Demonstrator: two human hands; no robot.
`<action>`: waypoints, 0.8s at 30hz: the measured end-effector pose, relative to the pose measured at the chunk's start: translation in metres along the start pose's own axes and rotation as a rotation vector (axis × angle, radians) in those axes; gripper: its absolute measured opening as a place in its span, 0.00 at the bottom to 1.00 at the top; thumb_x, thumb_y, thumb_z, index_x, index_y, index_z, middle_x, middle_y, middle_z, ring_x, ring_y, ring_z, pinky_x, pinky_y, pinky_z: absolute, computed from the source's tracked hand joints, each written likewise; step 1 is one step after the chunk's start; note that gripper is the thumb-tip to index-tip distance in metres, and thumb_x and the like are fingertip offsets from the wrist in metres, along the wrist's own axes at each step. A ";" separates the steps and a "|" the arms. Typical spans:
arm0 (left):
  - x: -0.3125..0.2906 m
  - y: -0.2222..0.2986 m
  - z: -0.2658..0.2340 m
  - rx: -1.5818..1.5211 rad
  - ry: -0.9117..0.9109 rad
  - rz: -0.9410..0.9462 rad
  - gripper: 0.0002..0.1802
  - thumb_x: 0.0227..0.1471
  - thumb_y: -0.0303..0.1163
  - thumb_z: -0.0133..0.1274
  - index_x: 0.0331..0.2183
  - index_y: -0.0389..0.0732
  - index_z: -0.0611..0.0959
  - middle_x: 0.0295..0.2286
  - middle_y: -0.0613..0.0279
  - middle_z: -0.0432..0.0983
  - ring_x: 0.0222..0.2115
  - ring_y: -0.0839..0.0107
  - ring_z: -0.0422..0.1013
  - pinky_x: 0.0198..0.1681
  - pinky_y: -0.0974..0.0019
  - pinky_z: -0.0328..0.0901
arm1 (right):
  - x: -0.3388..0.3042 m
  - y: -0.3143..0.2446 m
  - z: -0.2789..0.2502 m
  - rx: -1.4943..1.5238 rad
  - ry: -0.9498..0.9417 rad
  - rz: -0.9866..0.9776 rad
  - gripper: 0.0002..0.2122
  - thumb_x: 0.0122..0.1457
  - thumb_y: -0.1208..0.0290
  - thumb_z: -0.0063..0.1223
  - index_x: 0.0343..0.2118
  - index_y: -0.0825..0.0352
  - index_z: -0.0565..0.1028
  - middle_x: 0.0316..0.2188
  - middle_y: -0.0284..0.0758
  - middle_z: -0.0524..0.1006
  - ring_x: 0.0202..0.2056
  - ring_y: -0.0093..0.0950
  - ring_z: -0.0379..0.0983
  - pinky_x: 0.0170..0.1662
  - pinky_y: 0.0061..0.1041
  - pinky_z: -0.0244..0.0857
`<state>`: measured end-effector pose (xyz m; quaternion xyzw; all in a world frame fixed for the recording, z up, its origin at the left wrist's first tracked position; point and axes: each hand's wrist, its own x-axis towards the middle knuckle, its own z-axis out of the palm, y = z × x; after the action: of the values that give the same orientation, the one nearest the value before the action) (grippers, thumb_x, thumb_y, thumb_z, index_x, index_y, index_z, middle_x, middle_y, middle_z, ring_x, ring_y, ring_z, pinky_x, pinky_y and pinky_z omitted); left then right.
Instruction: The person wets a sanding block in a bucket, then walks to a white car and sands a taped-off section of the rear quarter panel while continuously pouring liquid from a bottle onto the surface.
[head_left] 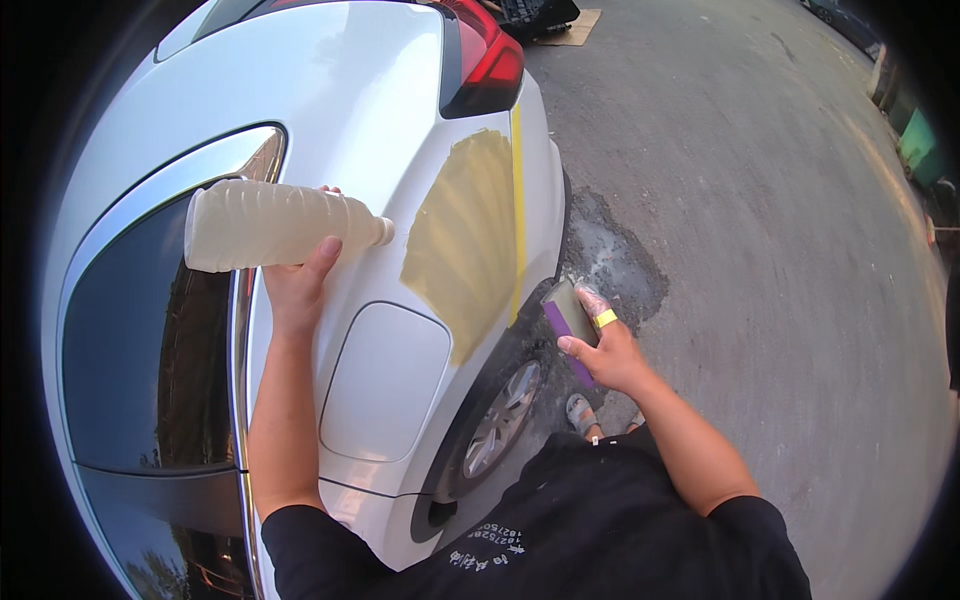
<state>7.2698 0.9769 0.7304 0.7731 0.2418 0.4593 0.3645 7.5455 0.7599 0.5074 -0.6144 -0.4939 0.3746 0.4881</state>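
Bottle (255,225) and purple-sided block (567,318) gripped beside a white car (350,60)

The hands are held well apart, each clamped on its own thing. The bottle, cloudy and ribbed, is grasped around its middle by the left hand (298,290); it is held on its side above the car's rear flank, near the upper edge of the side window (130,350), its neck pointed toward a khaki patch (465,235). Whether the panel is touched by the bottle cannot be told.

The block is pinched along its sides by the right hand (615,358), just beyond the outer edge of the flank and above the wheel (502,418). A yellow band (606,318) is wrapped around one finger.

The patch is spread over the panel below the tail light (495,62), its lower corner set close to the upper right corner of the fuel flap (385,382). Its outer edge is bordered by yellow tape (519,200). The ground (760,300) beside the car's edge is marked by a wet, whitish puddle (612,262).
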 end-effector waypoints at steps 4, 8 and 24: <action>0.002 -0.007 -0.005 0.035 -0.060 -0.033 0.36 0.49 0.33 0.66 0.57 0.38 0.68 0.51 0.51 0.73 0.55 0.58 0.69 0.60 0.53 0.63 | 0.013 -0.003 0.038 -0.134 0.036 -0.198 0.36 0.56 0.62 0.64 0.65 0.68 0.60 0.63 0.49 0.64 0.62 0.48 0.62 0.64 0.40 0.58; 0.002 -0.007 0.001 -0.058 -0.075 -0.011 0.38 0.48 0.35 0.66 0.57 0.38 0.68 0.50 0.50 0.73 0.54 0.53 0.70 0.59 0.48 0.65 | 0.021 0.001 0.074 -0.121 0.089 -0.354 0.35 0.54 0.67 0.65 0.64 0.68 0.62 0.65 0.45 0.62 0.59 0.48 0.63 0.63 0.40 0.59; 0.008 -0.018 -0.004 0.089 -0.186 -0.015 0.37 0.53 0.49 0.56 0.58 0.36 0.70 0.51 0.43 0.74 0.53 0.46 0.72 0.60 0.43 0.64 | -0.020 0.025 0.174 0.023 0.256 -0.471 0.37 0.51 0.70 0.69 0.64 0.64 0.63 0.67 0.51 0.57 0.56 0.53 0.65 0.58 0.45 0.61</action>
<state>7.2696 0.9951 0.7216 0.8259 0.2330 0.3716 0.3543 7.3824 0.7796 0.4407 -0.5194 -0.5531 0.1757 0.6273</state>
